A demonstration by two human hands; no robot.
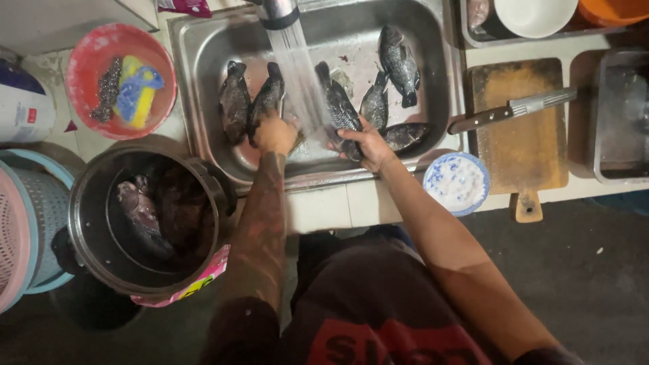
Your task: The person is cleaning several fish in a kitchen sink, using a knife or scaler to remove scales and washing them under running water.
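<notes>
Dark fish — one lies lengthwise in the steel sink, head end toward the tap, tail end under the right hand. Head view only.

Right hand: grip closed around the tail end of this fish, fingers wrapped over it, near the sink's front wall. The water stream from the tap falls just to the left of the fish.

Left hand: grip closed on the lower end of a second dark fish, which points up and away from the person. A third fish lies just beside it on the left, the two nearly touching.

Other fish in the basin — one large at upper right, a smaller one below it, one flat along the front wall just beside the right hand.

Left of the sink: red bowl holding a yellow-and-blue sponge and a dark scrubber. Below it, a large metal pot with dark pieces inside; contents not clear. A pink and a pale-blue basket at the far left edge.

Right of the sink, on the tabletop: wooden cutting board with a knife across its top, blade toward the sink. A small blue-rimmed bowl of white grains sits just beside the board's near left corner.
</notes>
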